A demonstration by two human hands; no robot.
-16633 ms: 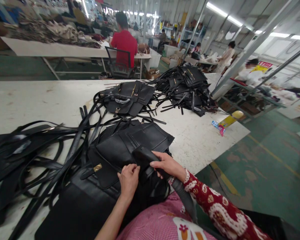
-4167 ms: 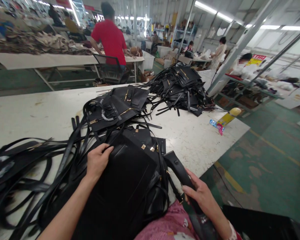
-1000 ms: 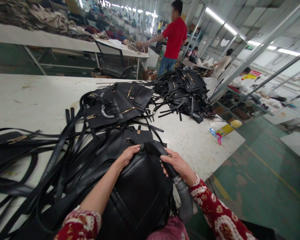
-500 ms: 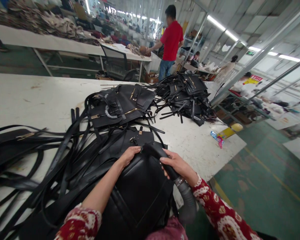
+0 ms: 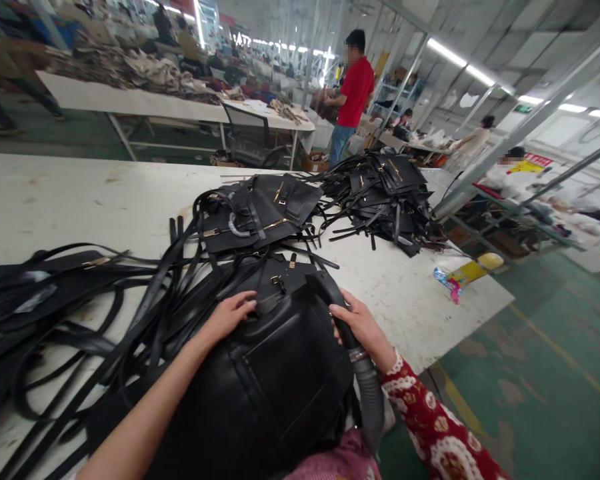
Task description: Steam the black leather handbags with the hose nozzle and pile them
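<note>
A black leather bag [image 5: 275,380] bulges over my lap at the near edge of the white table [image 5: 80,200]. My left hand [image 5: 227,317] rests on the bag's upper edge, fingers curled onto the leather. My right hand [image 5: 363,327] is wrapped round a black nozzle [image 5: 330,297] on a grey ribbed hose [image 5: 370,393], its tip lying against the bag's top right corner. Small gold fittings [image 5: 280,283] show just beyond my fingers.
Long black straps [image 5: 80,313] sprawl over the table to the left. Another black bag [image 5: 260,210] lies further back, and a heap of black bags [image 5: 385,187] at the far right. A yellow and blue packet [image 5: 463,273] sits near the table corner. A person in a red shirt [image 5: 355,90] stands beyond.
My left hand has slid left along the bag's top edge, away from the nozzle. The bag sits a little higher and fuller in front of me. The person in red has stepped further away.
</note>
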